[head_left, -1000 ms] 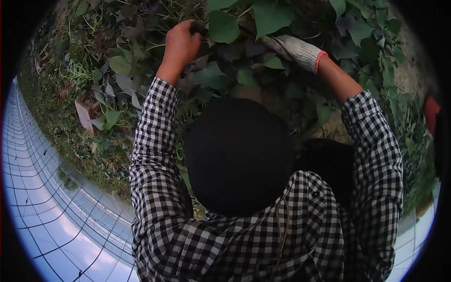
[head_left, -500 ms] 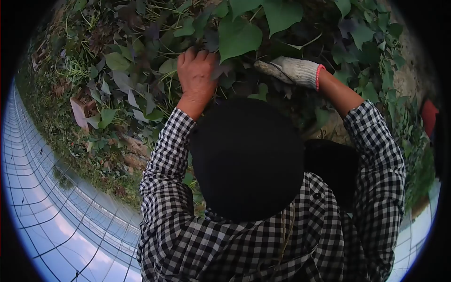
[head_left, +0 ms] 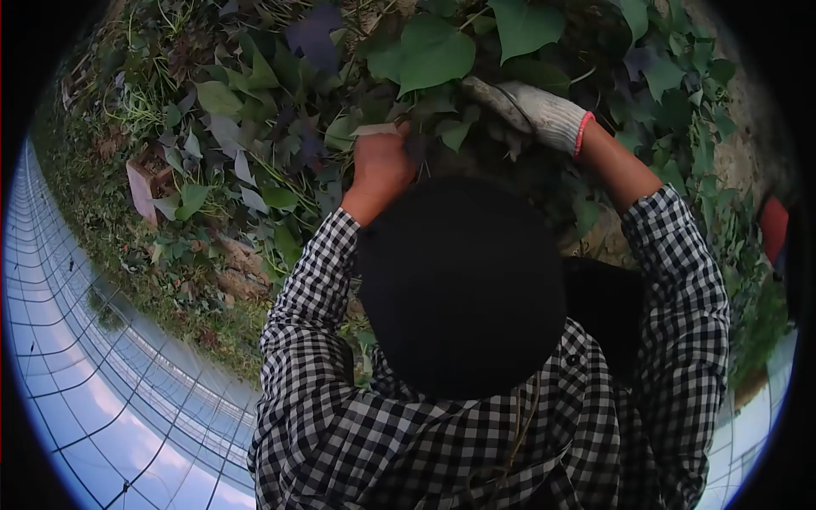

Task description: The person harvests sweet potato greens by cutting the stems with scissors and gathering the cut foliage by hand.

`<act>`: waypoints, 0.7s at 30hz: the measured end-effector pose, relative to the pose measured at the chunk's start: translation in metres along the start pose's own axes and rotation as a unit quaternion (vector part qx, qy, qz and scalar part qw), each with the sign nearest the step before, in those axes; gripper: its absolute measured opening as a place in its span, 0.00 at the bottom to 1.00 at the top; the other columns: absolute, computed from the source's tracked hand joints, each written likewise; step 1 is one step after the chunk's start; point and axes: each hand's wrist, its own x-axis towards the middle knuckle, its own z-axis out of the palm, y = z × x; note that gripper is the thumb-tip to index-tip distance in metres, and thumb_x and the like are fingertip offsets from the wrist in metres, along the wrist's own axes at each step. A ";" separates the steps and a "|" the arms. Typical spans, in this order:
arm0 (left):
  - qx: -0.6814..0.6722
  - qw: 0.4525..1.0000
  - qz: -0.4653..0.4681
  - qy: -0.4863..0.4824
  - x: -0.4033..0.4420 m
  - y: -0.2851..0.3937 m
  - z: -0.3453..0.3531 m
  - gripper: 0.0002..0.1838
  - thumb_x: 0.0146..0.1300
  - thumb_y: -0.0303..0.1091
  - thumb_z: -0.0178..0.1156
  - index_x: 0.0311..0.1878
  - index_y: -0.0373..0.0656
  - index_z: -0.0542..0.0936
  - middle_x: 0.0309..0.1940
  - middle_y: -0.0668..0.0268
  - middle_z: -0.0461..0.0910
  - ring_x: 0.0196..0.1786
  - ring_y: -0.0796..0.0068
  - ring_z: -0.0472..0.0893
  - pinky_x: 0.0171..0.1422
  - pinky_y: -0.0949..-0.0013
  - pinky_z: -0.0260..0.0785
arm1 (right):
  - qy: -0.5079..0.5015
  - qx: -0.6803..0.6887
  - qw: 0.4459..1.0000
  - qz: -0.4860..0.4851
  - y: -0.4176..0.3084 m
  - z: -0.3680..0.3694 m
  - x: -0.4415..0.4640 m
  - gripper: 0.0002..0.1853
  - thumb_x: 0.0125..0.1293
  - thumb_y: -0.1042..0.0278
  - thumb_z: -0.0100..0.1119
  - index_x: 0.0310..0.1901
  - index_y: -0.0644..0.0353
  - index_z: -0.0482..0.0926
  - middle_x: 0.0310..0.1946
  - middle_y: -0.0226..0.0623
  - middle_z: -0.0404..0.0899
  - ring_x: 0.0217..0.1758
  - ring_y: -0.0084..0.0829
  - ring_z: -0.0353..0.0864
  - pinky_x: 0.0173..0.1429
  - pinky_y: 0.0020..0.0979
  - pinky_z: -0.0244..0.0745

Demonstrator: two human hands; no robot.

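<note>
In the head view, set the bare left hand (head_left: 382, 161), fingers partly hidden, by the pale, flat leaf (head_left: 376, 129), near the broad, heart-shaped green leaves (head_left: 436, 53). Angle the right hand (head_left: 544, 115), in a white knitted glove with a red cuff (head_left: 584, 133), low amid foliage, minding the thin dark strip (head_left: 518, 105) across it. Cannot tell either hand's opening or hold.

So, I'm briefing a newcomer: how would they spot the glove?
Find the black-and-white checked sleeves reaching toward broad green leaves. Beyond the right one is a stained white knit glove; its pinkish-red wrist edging sets it apart from the bare left hand.
</note>
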 end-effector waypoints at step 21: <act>0.109 0.990 0.076 -0.043 0.136 -0.076 -0.043 0.11 0.50 0.29 0.63 0.39 0.48 0.81 0.40 0.59 0.80 0.41 0.50 0.80 0.41 0.53 0.76 | -0.118 0.154 0.945 -0.263 -0.024 0.000 -0.024 0.35 0.66 0.41 0.53 0.56 0.71 0.71 0.31 0.35 0.78 0.31 0.21 0.81 0.39 0.27 0.83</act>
